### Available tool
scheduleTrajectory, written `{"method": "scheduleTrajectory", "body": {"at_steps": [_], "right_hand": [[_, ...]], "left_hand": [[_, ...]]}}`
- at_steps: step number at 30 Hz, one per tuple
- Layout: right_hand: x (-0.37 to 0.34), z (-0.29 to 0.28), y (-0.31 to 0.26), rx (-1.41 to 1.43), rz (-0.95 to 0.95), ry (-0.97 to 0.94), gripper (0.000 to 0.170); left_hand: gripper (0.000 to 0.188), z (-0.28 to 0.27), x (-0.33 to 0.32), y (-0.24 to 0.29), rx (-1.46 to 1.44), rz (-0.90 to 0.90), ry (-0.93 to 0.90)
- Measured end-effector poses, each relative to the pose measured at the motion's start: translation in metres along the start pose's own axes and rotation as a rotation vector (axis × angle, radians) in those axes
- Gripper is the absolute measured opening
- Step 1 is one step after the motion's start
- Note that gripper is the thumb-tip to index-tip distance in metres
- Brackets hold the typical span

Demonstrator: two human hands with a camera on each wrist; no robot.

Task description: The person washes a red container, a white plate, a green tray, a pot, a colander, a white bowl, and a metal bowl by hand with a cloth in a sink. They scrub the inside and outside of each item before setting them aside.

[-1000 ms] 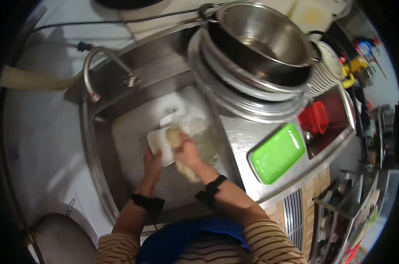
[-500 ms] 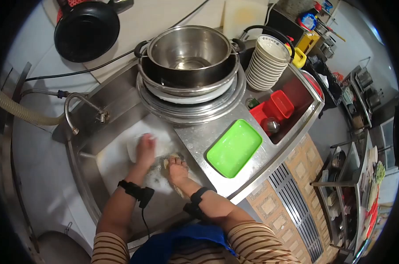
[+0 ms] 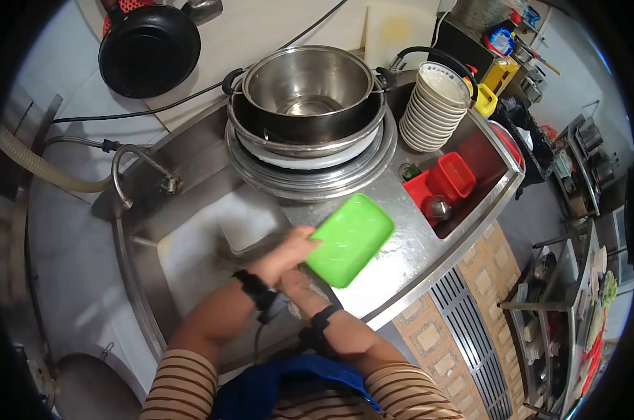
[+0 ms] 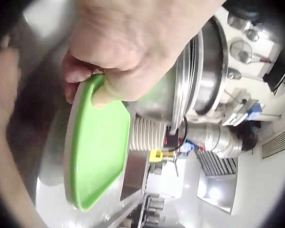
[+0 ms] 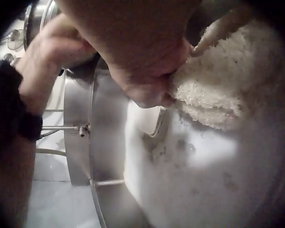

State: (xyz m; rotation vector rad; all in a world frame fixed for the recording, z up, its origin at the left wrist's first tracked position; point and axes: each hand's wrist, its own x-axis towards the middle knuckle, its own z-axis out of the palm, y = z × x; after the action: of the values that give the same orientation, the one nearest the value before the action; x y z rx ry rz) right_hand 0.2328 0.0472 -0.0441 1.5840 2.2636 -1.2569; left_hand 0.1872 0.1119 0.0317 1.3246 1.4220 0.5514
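Observation:
My left hand (image 3: 289,250) grips the near left edge of a shallow green tray (image 3: 355,238); in the left wrist view its thumb lies over the rim of the tray (image 4: 102,147), fingers curled underneath. The tray is tilted above the steel ledge beside the sink. Lower, over the sink, my right hand (image 3: 301,290) holds a pale, fibrous loofah scrubber (image 5: 218,90), its fingers curled at one end of it. A white plastic container (image 3: 250,220) lies in the sink behind my hands, partly hidden by the left hand.
The sink (image 3: 142,280) holds cloudy water beneath a bent faucet (image 3: 121,171). Stacked pots and basins (image 3: 310,133) stand behind the ledge, with a pile of bowls (image 3: 432,112) to their right. Red containers (image 3: 453,175) sit in the right-hand basin.
My left hand has left the white container in the sink, moved right and lifted the green tray off the ledge. The right hand keeps the loofah low over the sink.

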Motion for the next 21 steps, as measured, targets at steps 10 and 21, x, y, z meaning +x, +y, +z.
{"method": "scheduleTrajectory", "body": {"at_steps": [10, 21], "right_hand": [[-0.007, -0.003, -0.029, 0.027, 0.010, -0.038, 0.049], [0.012, -0.007, -0.022, -0.002, -0.067, 0.000, 0.060]], "left_hand": [[0.027, -0.204, -0.083, -0.078, -0.040, -0.253, 0.221], [0.044, -0.238, 0.044, 0.145, 0.509, 0.637, 1.054]]}}
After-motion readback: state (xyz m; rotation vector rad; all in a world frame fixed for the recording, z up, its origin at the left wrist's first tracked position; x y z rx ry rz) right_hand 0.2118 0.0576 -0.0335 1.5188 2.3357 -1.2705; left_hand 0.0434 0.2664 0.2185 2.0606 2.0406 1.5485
